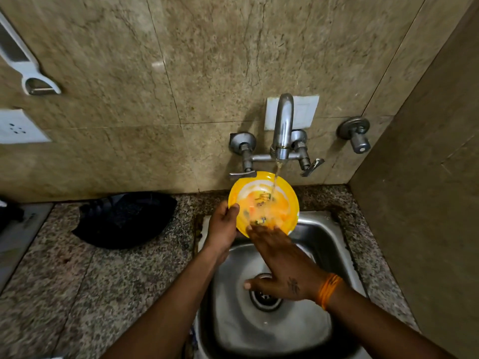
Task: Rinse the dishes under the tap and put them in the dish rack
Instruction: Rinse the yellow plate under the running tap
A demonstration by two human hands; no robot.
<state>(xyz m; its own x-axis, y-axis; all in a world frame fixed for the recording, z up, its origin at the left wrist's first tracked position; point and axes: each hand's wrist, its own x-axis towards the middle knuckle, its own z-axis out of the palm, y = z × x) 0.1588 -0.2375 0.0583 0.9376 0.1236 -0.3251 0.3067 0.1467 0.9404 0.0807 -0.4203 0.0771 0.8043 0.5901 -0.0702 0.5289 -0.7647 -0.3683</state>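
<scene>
Round yellow plate with a white centre (263, 200) held tilted over the stainless steel sink (334, 244), directly under the running stream from the chrome wall tap (283, 128). Left hand (223, 226) grips the plate's near-left rim, thumb curled over the edge. Right hand (282, 263) is flat, fingers straight, fingertips on the plate's lower face just right of the left hand (looks like rubbing, though blur there makes it hard to be sure).

Orange smears and dark green bits show on the plate surface beyond the right fingertips, so rinsing reads as underway, not finished.

A dark cloth bundle (124, 218) lies on the speckled granite bench (77, 281), well left of the left hand.

No dish rack in view; no other dishes visible, washed or unwashed. Judged progress: early to middle of this plate's rinse. Left to do: clear the residue, then carry the plate to the rack, wherever that stands.
</scene>
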